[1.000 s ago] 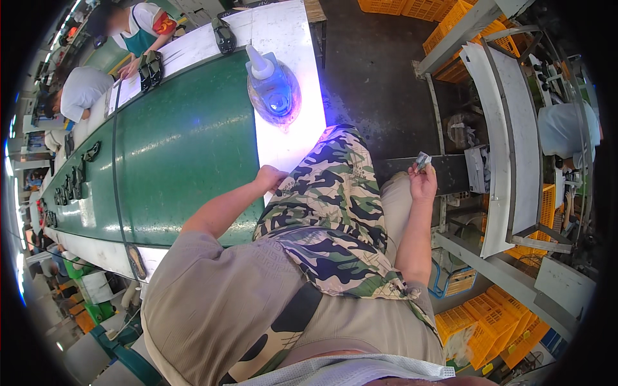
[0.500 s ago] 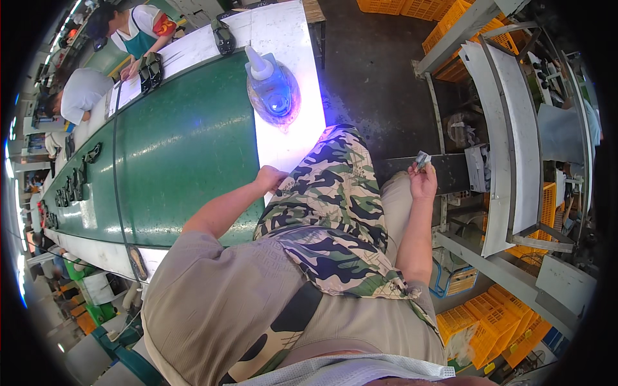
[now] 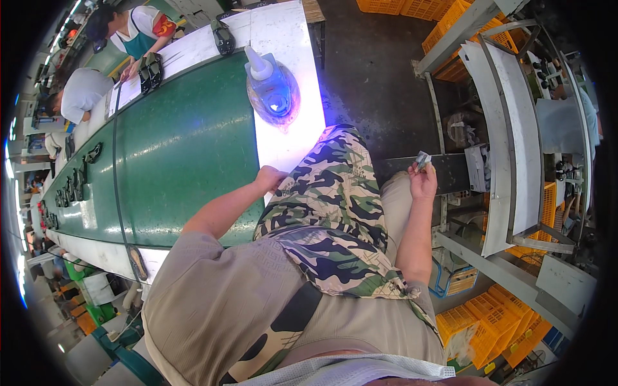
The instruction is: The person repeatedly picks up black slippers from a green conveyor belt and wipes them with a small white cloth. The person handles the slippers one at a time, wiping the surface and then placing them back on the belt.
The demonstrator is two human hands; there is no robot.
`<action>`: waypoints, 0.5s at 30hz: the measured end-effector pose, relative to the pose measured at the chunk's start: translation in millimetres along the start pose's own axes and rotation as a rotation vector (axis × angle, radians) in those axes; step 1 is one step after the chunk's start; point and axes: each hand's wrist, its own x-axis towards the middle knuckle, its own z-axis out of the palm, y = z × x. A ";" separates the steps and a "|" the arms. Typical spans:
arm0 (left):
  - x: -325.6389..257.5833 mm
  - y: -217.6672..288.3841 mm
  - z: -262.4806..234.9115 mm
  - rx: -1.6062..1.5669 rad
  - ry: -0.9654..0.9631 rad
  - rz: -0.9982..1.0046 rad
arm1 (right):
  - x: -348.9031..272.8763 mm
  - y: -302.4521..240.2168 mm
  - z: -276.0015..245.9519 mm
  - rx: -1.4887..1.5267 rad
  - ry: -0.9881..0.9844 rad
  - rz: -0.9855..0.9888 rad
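Observation:
My left hand rests at the table's right edge, against the camouflage apron over my lap. Its fingers are curled closed, and whatever they may hold is hidden. Off to the right, my right hand is raised beside my knee, pinching a small, pale, crumpled-looking piece between thumb and fingers; its kind is too small to tell. Beyond my left hand, a translucent bottle with a white nozzle stands on the white table strip, lit by a bright blue-violet glow.
A green conveyor belt runs along my left, carrying several dark shoes. More shoes lie near two people on its far side. A metal rack stands right. Orange crates are stacked below it.
Both my hands hold their places. Beyond the rack at the far right, a person has shifted slightly.

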 end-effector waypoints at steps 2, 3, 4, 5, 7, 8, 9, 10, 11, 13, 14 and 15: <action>-0.6 0.6 -0.3 0.005 -0.004 0.002 | 0.0 0.1 0.1 0.002 0.001 -0.001; -1.4 1.5 -0.5 0.006 -0.006 0.003 | -0.2 0.0 0.4 0.001 -0.002 -0.001; -2.3 2.2 -0.5 0.004 -0.007 -0.002 | -0.4 -0.1 0.8 0.000 -0.004 -0.001; -4.7 4.7 -0.4 0.002 -0.008 -0.008 | -0.3 -0.1 0.0 0.002 -0.016 -0.002; -6.6 7.3 -0.3 -0.002 -0.013 -0.017 | 0.1 -0.1 -1.4 0.007 -0.039 -0.004; -6.9 7.8 -0.5 -0.004 -0.016 -0.022 | 0.1 -0.1 -1.0 0.008 -0.038 -0.004; -6.9 8.0 -0.6 -0.006 -0.020 -0.027 | 0.0 -0.1 -0.6 0.009 -0.038 -0.004; -6.4 7.5 -0.7 -0.001 -0.021 -0.025 | 0.0 -0.1 -0.3 0.009 -0.037 -0.004; -5.9 7.1 -0.9 0.005 -0.022 -0.022 | 0.0 -0.2 -0.1 0.008 -0.037 -0.004; -5.0 5.9 -1.0 0.004 -0.024 -0.020 | 0.0 -0.2 0.3 0.004 -0.038 -0.005; -5.1 5.6 -0.9 -0.003 -0.024 -0.022 | 0.1 0.0 0.3 0.004 -0.033 -0.007; -5.1 5.4 -0.8 -0.011 -0.024 -0.024 | 0.1 0.3 0.4 0.004 -0.027 -0.008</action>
